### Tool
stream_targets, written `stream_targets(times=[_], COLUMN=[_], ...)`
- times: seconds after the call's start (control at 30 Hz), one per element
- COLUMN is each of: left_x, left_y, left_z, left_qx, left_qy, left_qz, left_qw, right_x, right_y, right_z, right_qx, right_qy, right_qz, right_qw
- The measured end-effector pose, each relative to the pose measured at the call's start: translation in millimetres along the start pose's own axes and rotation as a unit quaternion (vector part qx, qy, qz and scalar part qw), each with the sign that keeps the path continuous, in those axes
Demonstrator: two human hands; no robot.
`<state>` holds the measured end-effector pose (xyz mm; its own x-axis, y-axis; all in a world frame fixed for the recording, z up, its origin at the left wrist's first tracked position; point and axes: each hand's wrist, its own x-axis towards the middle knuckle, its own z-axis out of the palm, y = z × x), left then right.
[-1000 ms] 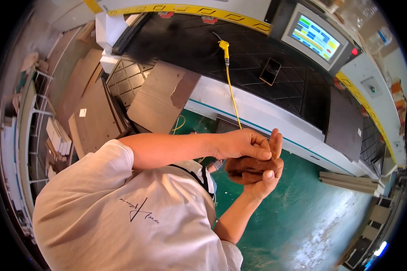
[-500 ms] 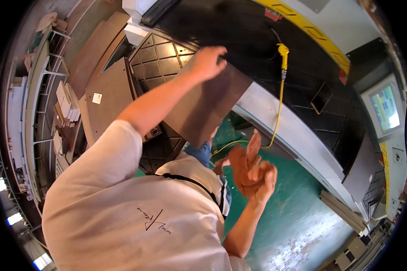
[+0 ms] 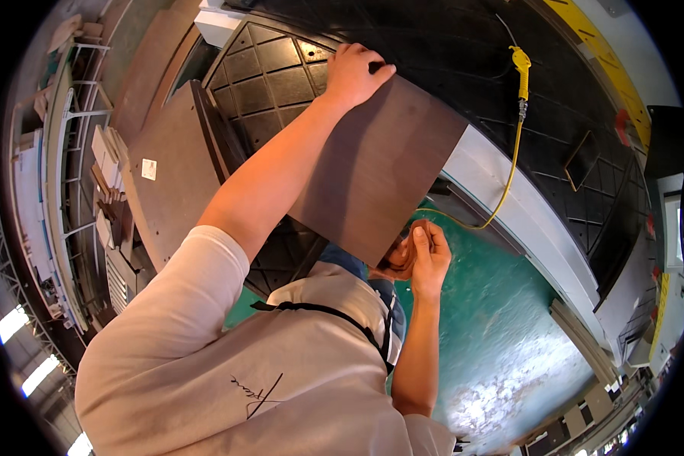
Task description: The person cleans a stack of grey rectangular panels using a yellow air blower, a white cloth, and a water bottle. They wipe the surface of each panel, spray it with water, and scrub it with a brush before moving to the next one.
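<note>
A flat brown board (image 3: 395,163) lies tilted in front of me, one corner toward my waist. My left hand (image 3: 356,76) grips its far edge, fingers curled over it and partly hidden. Close to the board's near right corner is my right hand (image 3: 432,254), closed on a crumpled reddish-brown cloth (image 3: 401,261). Part of that cloth is hidden behind the board's edge, and whether it touches the board I cannot tell.
Under and beyond the board is a black grooved table (image 3: 273,76). A yellow air gun (image 3: 521,72) on a yellow hose lies on the dark machine bed, bordered by a pale rail (image 3: 501,178). More brown boards (image 3: 178,163) lean at left. The floor (image 3: 494,327) is green.
My right hand has brought the cloth in from the right to the board's near corner. My left hand still holds the far edge. The whole view has shifted a little.
</note>
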<state>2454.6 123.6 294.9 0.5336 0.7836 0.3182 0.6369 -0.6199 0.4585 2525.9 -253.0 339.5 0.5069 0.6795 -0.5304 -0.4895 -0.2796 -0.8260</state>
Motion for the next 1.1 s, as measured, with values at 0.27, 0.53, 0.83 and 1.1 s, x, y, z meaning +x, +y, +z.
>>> stream_targets(times=[0.27, 0.53, 0.83, 1.1], left_x=[65, 63, 78, 76], left_y=[23, 33, 33, 36], left_z=[33, 19, 36, 41], left_qx=[-0.121, -0.201, -0.294, -0.343], left_qy=[0.138, 0.049, 0.16, 0.13], left_qz=[-0.194, -0.219, -0.138, -0.164], left_qw=[0.964, 0.954, 0.932, 0.916], right_x=[12, 34, 50, 117], right_y=[-11, -6, -12, -65], right_z=[31, 57, 46, 65], right_qx=[-0.252, -0.462, -0.545, -0.528], right_qy=[0.105, 0.185, 0.16, 0.188], right_qz=[-0.109, -0.286, -0.296, -0.185], right_qw=[0.956, 0.819, 0.768, 0.807])
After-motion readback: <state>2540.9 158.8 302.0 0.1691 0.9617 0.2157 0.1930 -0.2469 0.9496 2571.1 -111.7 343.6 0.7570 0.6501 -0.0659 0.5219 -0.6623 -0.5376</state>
